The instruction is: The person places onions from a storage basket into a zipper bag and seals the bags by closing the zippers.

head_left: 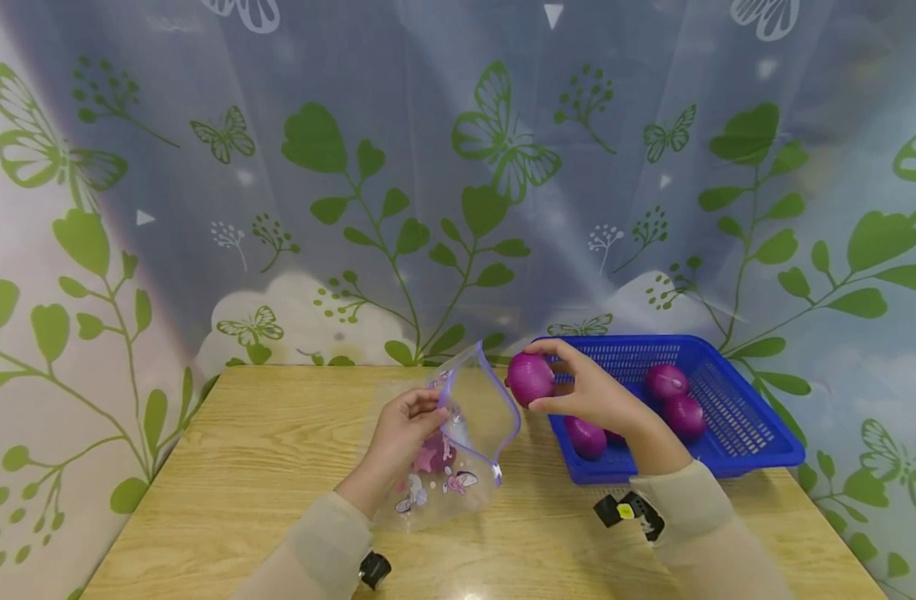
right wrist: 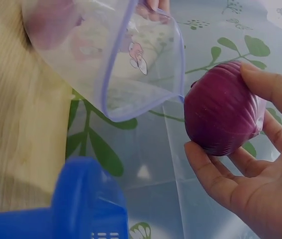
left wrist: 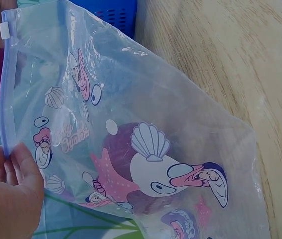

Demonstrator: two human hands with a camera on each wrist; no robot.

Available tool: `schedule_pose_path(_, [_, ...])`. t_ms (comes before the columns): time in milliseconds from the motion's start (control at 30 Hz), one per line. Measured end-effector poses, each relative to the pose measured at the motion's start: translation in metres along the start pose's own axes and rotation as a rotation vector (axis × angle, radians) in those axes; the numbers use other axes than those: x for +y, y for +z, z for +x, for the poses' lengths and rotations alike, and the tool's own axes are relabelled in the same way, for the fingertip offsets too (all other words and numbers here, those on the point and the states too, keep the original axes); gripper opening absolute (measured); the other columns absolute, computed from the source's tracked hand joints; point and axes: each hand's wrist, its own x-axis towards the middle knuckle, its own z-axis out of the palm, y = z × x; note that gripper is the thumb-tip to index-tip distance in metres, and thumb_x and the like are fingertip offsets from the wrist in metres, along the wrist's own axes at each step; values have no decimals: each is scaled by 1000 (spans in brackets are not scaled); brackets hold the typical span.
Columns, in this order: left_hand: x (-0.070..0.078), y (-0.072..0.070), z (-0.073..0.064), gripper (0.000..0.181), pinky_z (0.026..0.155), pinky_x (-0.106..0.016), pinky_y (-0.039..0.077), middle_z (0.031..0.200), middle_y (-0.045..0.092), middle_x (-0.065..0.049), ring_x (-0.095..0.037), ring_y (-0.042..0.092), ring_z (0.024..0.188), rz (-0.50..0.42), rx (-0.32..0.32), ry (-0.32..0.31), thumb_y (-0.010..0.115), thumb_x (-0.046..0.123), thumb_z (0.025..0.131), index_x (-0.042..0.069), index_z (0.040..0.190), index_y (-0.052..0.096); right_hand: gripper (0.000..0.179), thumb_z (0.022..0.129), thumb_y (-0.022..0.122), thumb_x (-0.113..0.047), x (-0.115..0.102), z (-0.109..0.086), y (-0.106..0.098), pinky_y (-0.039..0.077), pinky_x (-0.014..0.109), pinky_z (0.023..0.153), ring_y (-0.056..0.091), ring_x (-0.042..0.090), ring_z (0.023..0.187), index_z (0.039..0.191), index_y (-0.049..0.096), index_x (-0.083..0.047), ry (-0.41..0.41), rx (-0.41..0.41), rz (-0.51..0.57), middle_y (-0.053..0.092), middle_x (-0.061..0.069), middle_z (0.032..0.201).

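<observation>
A red onion [head_left: 531,379] is gripped between the fingers and thumb of my right hand [head_left: 596,396], just right of the bag's mouth. My left hand [head_left: 407,437] pinches the purple-edged rim of a clear zip bag [head_left: 465,492], whose mouth gapes toward the onion. Printed shells, starfish and cartoon figures cover the bag, with a white slider [left wrist: 5,30] at one end of the zip. Inside the bag, low down, another red onion [right wrist: 53,25] shows through the plastic. The held onion [right wrist: 224,108] is outside the bag and apart from its rim in the right wrist view.
A blue plastic basket [head_left: 758,462] stands at the right of the wooden table [head_left: 277,450], under my right forearm. Several red onions lie in it, among them one onion [head_left: 585,437] near its left wall. Behind the table hangs a curtain [head_left: 397,167] with leaves and butterflies.
</observation>
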Motion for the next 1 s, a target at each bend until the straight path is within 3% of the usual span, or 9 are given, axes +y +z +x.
schedule_pose_path(200, [0,1,0,25,81,-26,58,104,66,-14,-15,64,90,-21,13,9,67,0,94,-6,118,63,70,84,82,-10,4,4,9,59,38,85,57,40,119,142,44,-14,-8,-35,11,45,17,143])
schedule_pose_path(1000, [-1,2,2,27,79,-24,57,103,66,-11,-15,63,89,-47,23,19,68,0,92,-5,118,63,70,84,82,-11,10,14,26,57,39,90,54,34,118,143,45,-9,-56,-122,-73,50,16,137])
